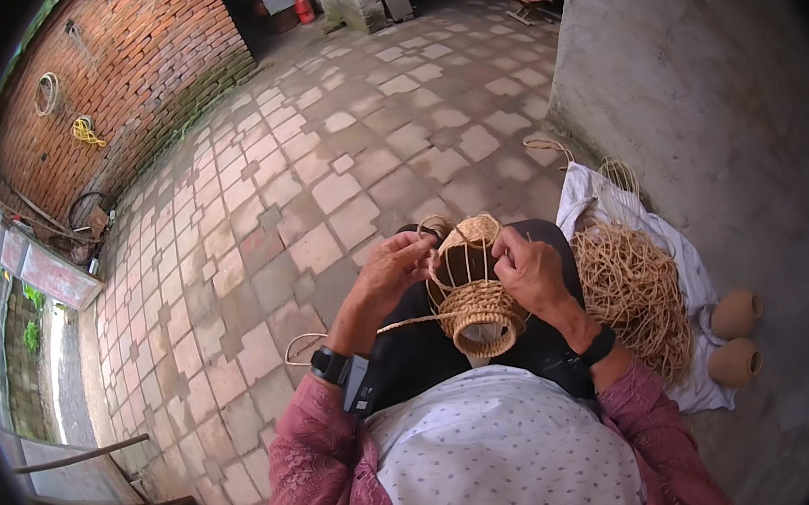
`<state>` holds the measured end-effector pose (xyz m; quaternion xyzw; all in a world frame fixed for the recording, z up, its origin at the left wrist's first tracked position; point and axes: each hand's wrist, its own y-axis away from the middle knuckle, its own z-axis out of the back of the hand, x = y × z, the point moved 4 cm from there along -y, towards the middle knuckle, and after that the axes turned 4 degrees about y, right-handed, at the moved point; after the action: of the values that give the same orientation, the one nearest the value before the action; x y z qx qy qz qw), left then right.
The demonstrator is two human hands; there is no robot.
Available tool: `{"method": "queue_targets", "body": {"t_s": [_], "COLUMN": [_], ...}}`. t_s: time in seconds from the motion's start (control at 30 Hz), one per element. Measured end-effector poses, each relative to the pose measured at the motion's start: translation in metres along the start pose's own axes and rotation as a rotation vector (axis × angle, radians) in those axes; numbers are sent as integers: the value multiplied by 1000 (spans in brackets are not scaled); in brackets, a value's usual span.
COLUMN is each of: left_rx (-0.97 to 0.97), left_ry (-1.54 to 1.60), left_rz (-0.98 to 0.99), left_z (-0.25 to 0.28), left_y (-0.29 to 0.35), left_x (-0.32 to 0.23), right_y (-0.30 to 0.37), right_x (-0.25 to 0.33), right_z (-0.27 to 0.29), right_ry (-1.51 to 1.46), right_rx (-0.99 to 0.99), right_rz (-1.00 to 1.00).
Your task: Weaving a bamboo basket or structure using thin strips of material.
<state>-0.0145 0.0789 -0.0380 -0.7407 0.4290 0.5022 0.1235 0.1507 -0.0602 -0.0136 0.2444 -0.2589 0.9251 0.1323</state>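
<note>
The person's left hand [400,260] pinches a strand [435,276] beside the woven basket [477,302]; the right hand [531,271] curls closed against its right side. Tan pots [737,313] sit at the white cloth's [595,187] right edge.

The head view looks down on the lap [407,357].

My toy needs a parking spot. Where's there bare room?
On the paving, between the brick wall and the dark-trousered knees. It's crowded on the right: cord heap on white cloth, two round tan pots beside it. The lap's busy too: left hand and right hand at the woven basket.
</note>
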Motion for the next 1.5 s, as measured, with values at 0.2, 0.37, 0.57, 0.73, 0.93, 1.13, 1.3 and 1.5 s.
{"method": "queue_targets", "body": {"t_s": [0.2, 0.37, 0.57, 0.73, 0.93, 1.13, 1.3, 1.5], "left_rx": [-128, -234, -13, 169, -81, -379, -671, -1025], "left_ry": [-940, -1507, -1247, 168, -418, 307, 553, -448], "left_rz": [-216, -344, -376, -16, -230, -78, -128, -233], "left_z": [-28, -69, -71, -40, 23, 76, 240, 352], "left_y": [-5, -4, -10, 19, 45, 20, 54, 186], "left_x": [12, 2, -7, 10, 0, 11, -14, -22], "right_y": [3, 27, 36, 33, 29, 33, 37, 29], "right_x": [-1, -19, -48, -53, -43, -53, -68, -52], "right_z": [1, -4, -16, -16, -8, -16, -14, 8], "right_ry": [-81, -374, -676, -675, -562, -541, -618, -562], "right_rx": [-25, -57, -46, -22, 32, 39, 27, 149], "right_rz": [-120, -283, -485, -472, -420, -408, -432, -427]}}
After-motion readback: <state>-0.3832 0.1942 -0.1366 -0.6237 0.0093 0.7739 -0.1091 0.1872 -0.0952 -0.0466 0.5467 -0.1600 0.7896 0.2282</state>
